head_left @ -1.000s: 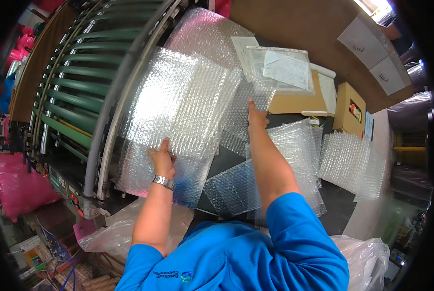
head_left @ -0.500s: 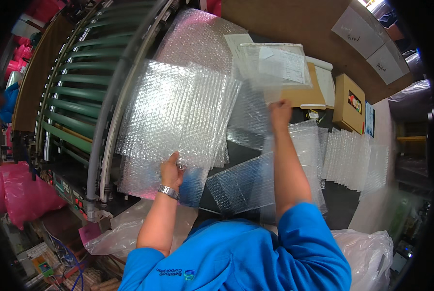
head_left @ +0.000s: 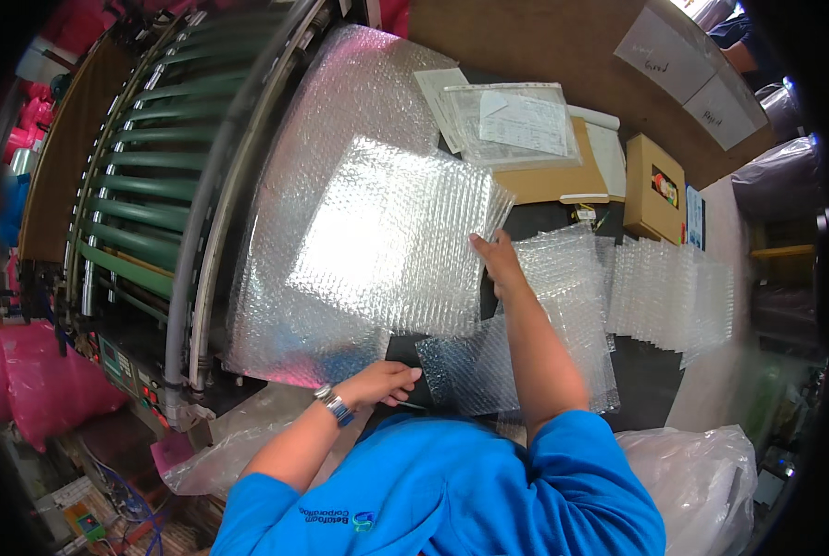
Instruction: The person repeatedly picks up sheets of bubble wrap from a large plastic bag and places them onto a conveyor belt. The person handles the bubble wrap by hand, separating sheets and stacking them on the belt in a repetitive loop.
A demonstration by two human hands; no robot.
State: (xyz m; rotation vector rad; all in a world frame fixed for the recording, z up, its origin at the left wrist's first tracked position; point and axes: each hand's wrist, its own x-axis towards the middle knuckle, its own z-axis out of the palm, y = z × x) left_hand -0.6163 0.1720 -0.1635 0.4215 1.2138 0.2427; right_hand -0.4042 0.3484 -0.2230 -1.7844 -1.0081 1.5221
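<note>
A stack of clear bubble wrap sheets (head_left: 424, 199) lies slanted in front of me, with strong glare on its top. My right hand (head_left: 502, 263) is at the stack's right edge, thumb on top and fingers closed at the border. Lower down, my left hand (head_left: 383, 383), with a metal watch on its wrist, has its fingertips pressed together; what they may hold is too small to tell. Just right of it lies the corner of a loose bubble wrap sheet (head_left: 461, 366). Under the stack spreads a larger bubble wrap sheet (head_left: 289, 213).
A roller conveyor (head_left: 146, 185) with green rollers runs along the left. More bubble wrap pieces (head_left: 655, 292) lie fanned at the right. Papers in a clear sleeve (head_left: 526, 125) and a cardboard box (head_left: 653, 190) are at the back. Plastic bags (head_left: 683, 482) hang near my body.
The sheet stack has shifted right and turned. My left hand has left the stack's lower edge and moved down and right. My right hand has come down and left to the stack.
</note>
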